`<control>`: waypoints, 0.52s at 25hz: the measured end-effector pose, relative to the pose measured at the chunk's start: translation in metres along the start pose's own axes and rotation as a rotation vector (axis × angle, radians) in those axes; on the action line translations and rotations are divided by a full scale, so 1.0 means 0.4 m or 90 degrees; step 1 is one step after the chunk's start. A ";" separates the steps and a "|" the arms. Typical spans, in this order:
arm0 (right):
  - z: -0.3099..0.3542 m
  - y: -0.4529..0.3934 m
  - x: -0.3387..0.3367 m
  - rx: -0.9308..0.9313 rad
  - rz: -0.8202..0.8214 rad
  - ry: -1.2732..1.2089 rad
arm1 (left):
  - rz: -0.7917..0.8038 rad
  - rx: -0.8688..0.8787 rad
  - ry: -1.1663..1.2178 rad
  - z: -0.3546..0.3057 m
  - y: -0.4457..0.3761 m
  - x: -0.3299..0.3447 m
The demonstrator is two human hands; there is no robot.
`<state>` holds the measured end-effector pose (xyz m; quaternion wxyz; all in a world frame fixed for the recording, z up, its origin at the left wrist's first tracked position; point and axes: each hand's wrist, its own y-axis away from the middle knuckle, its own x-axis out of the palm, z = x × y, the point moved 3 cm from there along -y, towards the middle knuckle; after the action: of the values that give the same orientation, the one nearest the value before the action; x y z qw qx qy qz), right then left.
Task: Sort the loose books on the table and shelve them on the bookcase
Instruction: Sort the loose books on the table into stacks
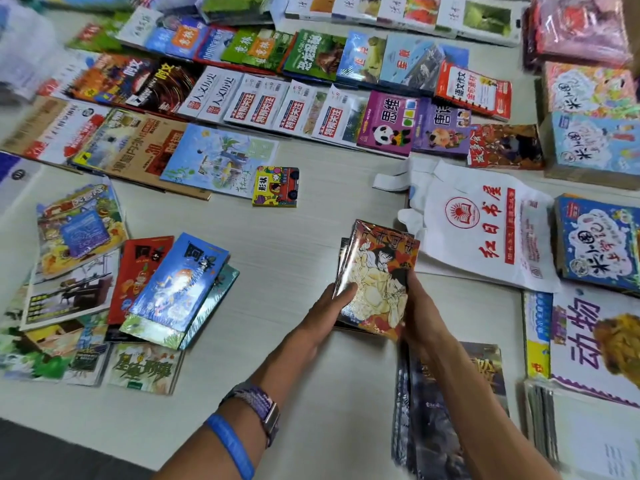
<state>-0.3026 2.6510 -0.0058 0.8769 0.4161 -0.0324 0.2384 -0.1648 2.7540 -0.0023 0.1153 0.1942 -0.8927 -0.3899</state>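
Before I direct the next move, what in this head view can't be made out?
- Bookcase: out of frame.
- Books under the comic: covered by it, count unclear.
- Right hand: fingers behind the comic.
- Left hand: fingertips under the comic's edge.
- Dark book: motion-blurred, partly behind the right forearm.

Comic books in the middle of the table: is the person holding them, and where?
Yes. Both hands hold a small stack of shrink-wrapped comic books by its lower end: the left hand at the left edge, the right hand at the right edge.
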 end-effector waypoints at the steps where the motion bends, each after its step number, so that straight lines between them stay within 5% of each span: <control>1: -0.010 0.005 0.013 -0.018 0.017 -0.020 | 0.014 0.004 0.006 0.005 0.004 0.000; 5: -0.063 0.054 0.041 -0.018 -0.055 -0.095 | -0.023 -0.003 0.017 0.030 0.037 -0.027; 10: -0.224 0.155 0.054 -0.067 -0.238 0.109 | -0.218 0.026 0.053 0.109 0.134 -0.179; 13: -0.343 0.196 0.099 -0.032 -0.324 0.054 | -0.296 0.024 0.142 0.164 0.190 -0.266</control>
<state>-0.3219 2.8110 -0.0292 0.9194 0.3783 0.1041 0.0267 -0.1122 2.8903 0.0042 0.1171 0.4380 -0.8130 -0.3654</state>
